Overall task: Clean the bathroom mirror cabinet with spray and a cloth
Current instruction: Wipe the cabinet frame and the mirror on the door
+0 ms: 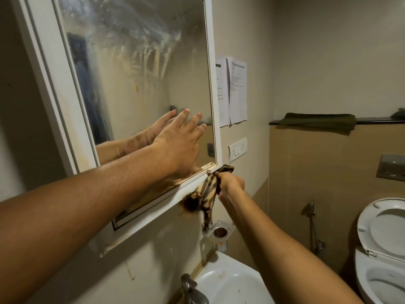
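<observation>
The sink point(230, 281) and its tap point(192, 290) sit nearest, just below the arms. Above them a holder point(219, 232) juts from the wall, and the striped cloth point(208, 189) hangs to just above it. The right hand point(231, 183) has its fingers curled tight round the cloth, at the lower right corner of the mirror cabinet point(210, 62). The left hand point(179, 141) lies flat on the streaked glass, fingers spread and holding nothing, near the right edge. Beside the frame are taped papers point(232, 91) and a switch plate point(237, 149). To the right there is bare wall as far as the toilet point(383, 249).
</observation>
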Action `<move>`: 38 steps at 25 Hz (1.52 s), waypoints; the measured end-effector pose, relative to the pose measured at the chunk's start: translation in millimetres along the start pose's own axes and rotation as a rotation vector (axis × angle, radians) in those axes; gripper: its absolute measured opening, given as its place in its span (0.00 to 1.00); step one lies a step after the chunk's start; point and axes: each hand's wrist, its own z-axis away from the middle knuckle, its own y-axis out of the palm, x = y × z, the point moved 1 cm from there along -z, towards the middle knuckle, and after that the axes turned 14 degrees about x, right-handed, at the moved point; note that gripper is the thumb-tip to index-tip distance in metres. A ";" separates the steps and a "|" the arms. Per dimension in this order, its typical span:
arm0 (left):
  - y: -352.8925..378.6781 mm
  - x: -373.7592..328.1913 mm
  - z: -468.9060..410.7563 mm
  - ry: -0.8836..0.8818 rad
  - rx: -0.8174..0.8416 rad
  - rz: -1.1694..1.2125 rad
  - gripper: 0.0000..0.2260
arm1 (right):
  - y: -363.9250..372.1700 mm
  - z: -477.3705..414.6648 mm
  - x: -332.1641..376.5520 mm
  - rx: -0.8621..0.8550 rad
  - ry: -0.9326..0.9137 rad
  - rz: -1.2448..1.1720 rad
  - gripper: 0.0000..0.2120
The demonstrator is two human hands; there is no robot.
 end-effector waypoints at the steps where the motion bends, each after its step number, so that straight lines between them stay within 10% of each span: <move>1: -1.5 -0.3 2.7 0.001 -0.001 -0.001 0.30 | 1.4 1.9 3.5 -0.034 0.011 -0.040 0.07; 9: 28.0 18.8 73.2 -0.013 -0.157 -0.007 0.27 | 29.4 105.7 -95.9 0.197 -0.192 0.234 0.04; 14: 41.1 40.4 119.9 -0.032 -0.265 0.082 0.28 | 17.5 49.3 -39.8 -0.096 -0.244 0.276 0.02; 21: 49.2 46.4 131.2 0.034 -0.460 -0.002 0.28 | 25.9 139.4 -131.1 0.242 -0.900 0.817 0.08; 26: 46.5 46.4 130.2 0.049 -0.464 0.023 0.29 | 24.2 82.3 -76.2 -0.018 -0.707 0.721 0.09; 31: 49.9 46.3 129.9 0.054 -0.497 0.035 0.29 | 36.9 157.9 -132.2 0.248 -0.882 0.776 0.09; 38: 47.4 46.5 129.1 0.066 -0.495 0.049 0.28 | 26.3 89.0 -72.9 0.040 -0.618 0.698 0.09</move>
